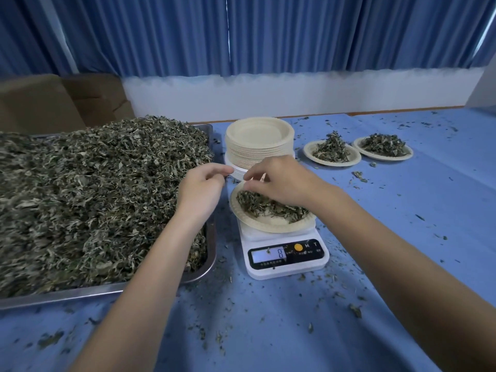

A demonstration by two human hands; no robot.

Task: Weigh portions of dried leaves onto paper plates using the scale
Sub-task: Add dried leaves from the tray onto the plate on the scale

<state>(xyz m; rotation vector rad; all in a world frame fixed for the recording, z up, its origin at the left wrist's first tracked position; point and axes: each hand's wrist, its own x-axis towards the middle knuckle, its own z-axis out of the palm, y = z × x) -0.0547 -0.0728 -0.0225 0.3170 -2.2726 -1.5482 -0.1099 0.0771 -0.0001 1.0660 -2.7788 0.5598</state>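
paper plate [271,224] overhangs scale [284,257] edge

The scale [284,253] shows a single digit, 0, on its lit display [268,255]. To the right of its orange button [298,247] stand the letters M and T. Small print below the display and beside the button is too fine to read.

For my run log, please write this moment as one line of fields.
step: portioning | scale: plate with leaves on it | left hand: over tray edge | right hand: above plate | filled plates aside: two
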